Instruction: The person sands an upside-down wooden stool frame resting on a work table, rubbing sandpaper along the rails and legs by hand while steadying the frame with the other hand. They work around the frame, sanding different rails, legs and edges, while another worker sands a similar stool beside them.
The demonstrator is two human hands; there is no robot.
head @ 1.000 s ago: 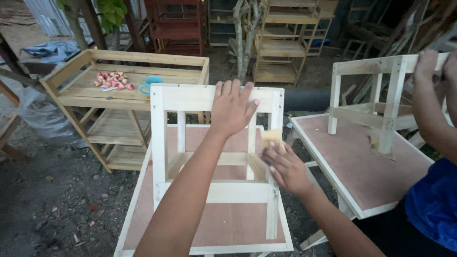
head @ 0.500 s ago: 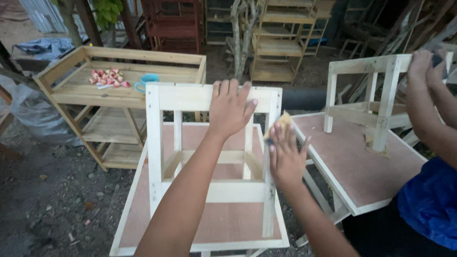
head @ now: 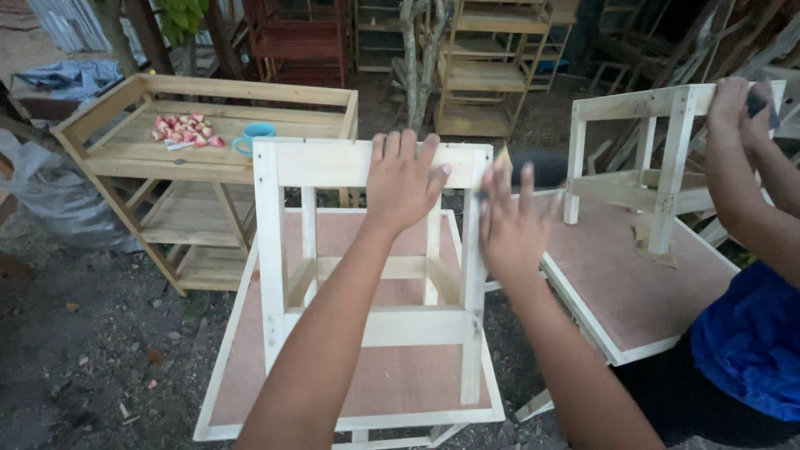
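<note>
A white-painted wooden stool frame (head: 375,325) stands on a small table with a brown plywood top (head: 250,367). My left hand (head: 404,179) lies flat over the frame's top rail, fingers draped across it, holding it steady. My right hand (head: 510,221) is at the outer side of the frame's right post, near its top, with the fingers spread. It presses a small tan sheet (head: 505,158) against the wood; only the sheet's tip shows above the fingers.
To the right, a co-worker in a blue top (head: 750,333) has both hands (head: 742,108) on a second white frame (head: 658,167) on another plywood table (head: 617,292). A bare wooden shelf stand (head: 125,158) at left holds pink pieces (head: 185,131) and a blue cup (head: 255,133). Dirt ground lies below, with more shelves behind.
My right hand has slid up the right post from mid height to near the top rail, taking the tan sheet along. My left hand stays on the top rail.
</note>
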